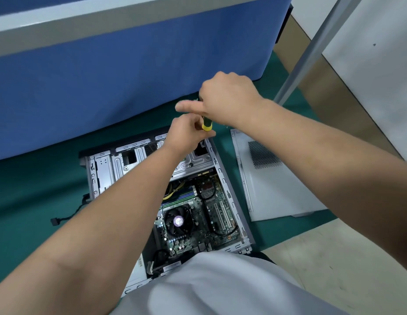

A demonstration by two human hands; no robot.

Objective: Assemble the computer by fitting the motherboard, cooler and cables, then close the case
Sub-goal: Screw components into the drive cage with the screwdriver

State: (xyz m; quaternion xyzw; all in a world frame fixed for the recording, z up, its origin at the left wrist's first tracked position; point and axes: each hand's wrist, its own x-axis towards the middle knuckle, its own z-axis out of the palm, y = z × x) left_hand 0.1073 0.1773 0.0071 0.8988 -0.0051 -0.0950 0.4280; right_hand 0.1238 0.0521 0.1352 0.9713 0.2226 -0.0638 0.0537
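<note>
Garment: a pale grey garment is being seen at the near edge of the view, covering the near end of the case.
Computer case: the open case is lying on its side on the green floor mat, its near end being hidden by the garment.
Motherboard: the motherboard is sitting inside the case, toward its right wall.
Cooler: the cooler, with its round fan, is sitting on the motherboard's left part.
Cables: yellow wires are lying beyond the cooler; a black cable is trailing out over the mat from the case's left side.
Side panel: the grey panel is lying flat on the mat, just beside the case's right wall.
Left hand: the left hand is being held over the case's far right corner, fingers curled at the lower end of the screwdriver.
Screwdriver: the green and yellow handle is being held between both hands; the tip cannot be seen.
Right hand: the right hand is gripping the handle's upper part, thumb being extended leftward.
Backdrop: a blue panel is standing along the mat's far edge.
</note>
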